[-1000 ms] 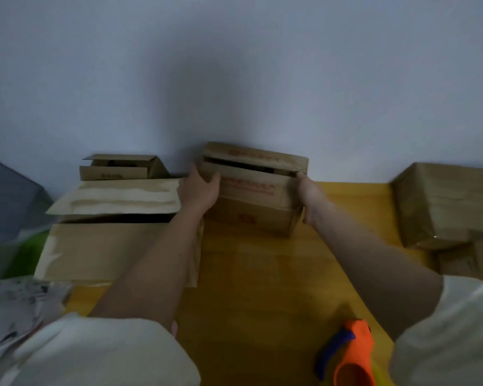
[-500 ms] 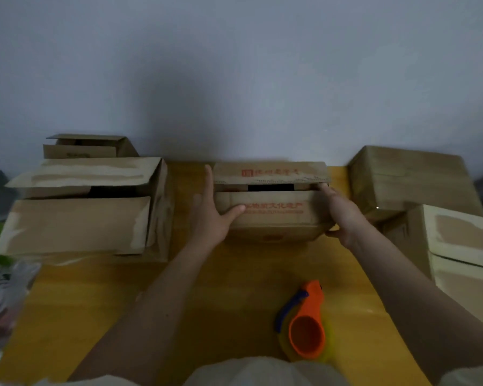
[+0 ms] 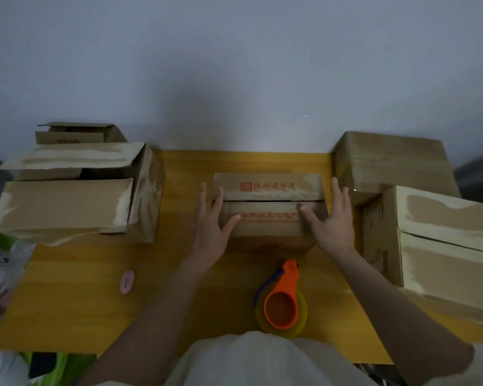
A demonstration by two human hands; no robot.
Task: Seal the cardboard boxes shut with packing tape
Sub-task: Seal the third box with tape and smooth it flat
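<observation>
A small cardboard box [image 3: 268,190] with red printing stands in the middle of the yellow table [image 3: 76,296]. Its two top flaps meet with a thin dark gap between them. My left hand [image 3: 211,225] lies against the box's left side with straight fingers and its thumb on the near flap. My right hand [image 3: 328,221] lies against the right side the same way, fingers straight, thumb on the near flap. An orange tape dispenser [image 3: 282,299] holding a yellowish roll lies on the table just in front of the box, between my forearms.
A large box [image 3: 67,204] with raised flaps sits at the left, a smaller open box [image 3: 76,133] behind it. Two boxes [image 3: 391,162] [image 3: 441,246] stand at the right. A small pink object [image 3: 127,281] lies on the table front left. Bags lie beyond the left edge.
The small box came from the back wall toward me to the table's middle. Its flaps have come down nearly flat. Both hands stayed at its sides, now with straight fingers.
</observation>
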